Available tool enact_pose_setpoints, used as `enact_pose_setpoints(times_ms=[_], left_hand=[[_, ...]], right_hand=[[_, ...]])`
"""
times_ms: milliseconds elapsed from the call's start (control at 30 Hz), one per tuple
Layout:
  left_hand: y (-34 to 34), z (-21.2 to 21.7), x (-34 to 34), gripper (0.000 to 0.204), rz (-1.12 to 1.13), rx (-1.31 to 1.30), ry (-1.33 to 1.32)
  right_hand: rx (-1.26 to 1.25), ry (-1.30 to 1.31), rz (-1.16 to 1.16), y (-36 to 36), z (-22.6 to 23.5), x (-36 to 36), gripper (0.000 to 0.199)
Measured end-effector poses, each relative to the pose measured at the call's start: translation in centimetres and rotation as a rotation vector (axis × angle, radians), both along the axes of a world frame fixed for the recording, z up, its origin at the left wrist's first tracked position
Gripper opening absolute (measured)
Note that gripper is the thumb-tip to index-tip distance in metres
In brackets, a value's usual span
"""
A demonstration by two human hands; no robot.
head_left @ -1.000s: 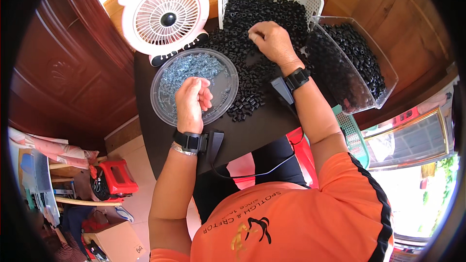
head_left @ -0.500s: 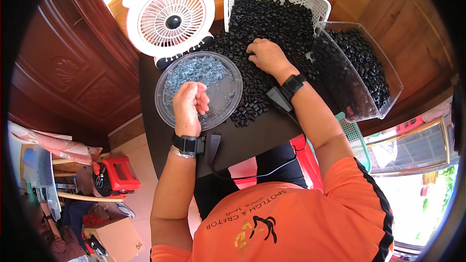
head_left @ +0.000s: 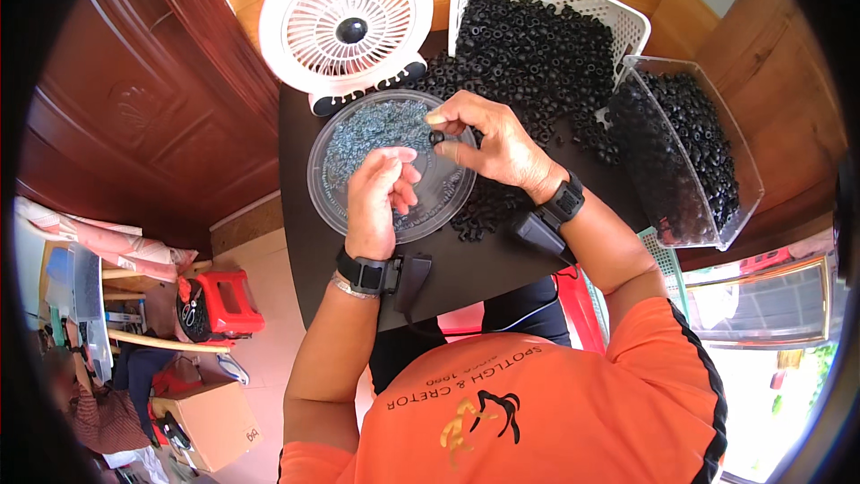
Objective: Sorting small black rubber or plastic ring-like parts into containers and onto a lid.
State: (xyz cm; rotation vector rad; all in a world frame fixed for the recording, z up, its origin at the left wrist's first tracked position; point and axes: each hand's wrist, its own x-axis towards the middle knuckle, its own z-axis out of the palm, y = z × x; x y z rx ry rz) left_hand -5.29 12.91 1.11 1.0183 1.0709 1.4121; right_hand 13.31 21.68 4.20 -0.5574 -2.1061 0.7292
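Observation:
Between the thumb and fingers of my right hand is a small black ring, held over the right part of a round clear plastic tray. My left hand hovers above the same tray with its fingers curled toward the thumb. Whatever the left fingers hold, if anything, is too small to make out. Many tiny clear-bluish pieces lie spread in the tray. Loose black rings are heaped on the dark table beside and behind my right hand, running back into a white perforated basket.
A white animal-shaped fan stands at the back left, close behind the tray. To the right, a clear plastic bin full of black rings leans tilted. A green basket sits below the table's right edge. Wristbands with cables are on both my wrists.
My right hand has come left from the heap of black rings to the tray, a black ring now visible in its fingers. My left hand stays over the tray. The whole view has shifted slightly.

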Motion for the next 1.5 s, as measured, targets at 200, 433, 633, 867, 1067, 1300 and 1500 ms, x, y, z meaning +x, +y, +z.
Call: enact_pose_setpoints(times_ms=[200, 433, 633, 867, 1067, 1300, 1500], left_hand=[[0.0, 0.0, 0.3, 0.032, -0.102, -0.04, 0.015], [-0.1, 0.3, 1.1, 0.025, -0.139, -0.023, -0.106], [0.1, -0.3, 0.7, 0.025, -0.139, 0.024, -0.041], [0.0, -0.1, 0.8, 0.025, -0.166, 0.022, -0.02], [0.0, -0.3, 0.8, 0.026, -0.139, 0.045, -0.034], [0.3, -0.9, 0.0, 0.022, -0.07, 0.085, -0.249], [0.7, -0.1, -2.2, 0.019, 0.056, 0.138, -0.27]], right_hand=[[0.116, -0.013, 0.17, -1.1, 0.0, -1.1, 0.038], [0.148, 0.08, 0.18, -1.4, -0.6, -1.1, 0.038], [0.194, 0.016, 0.114, -1.5, -0.7, -1.3, 0.034], [0.194, 0.031, 0.082, -1.5, -0.8, -1.3, 0.03], [0.196, 0.018, 0.063, -1.6, -0.7, -1.3, 0.029], [0.272, 0.058, 0.05, -0.9, -0.6, -1.0, 0.022], [0.292, -0.005, -0.099, 0.5, -0.6, 0.0, 0.012]])
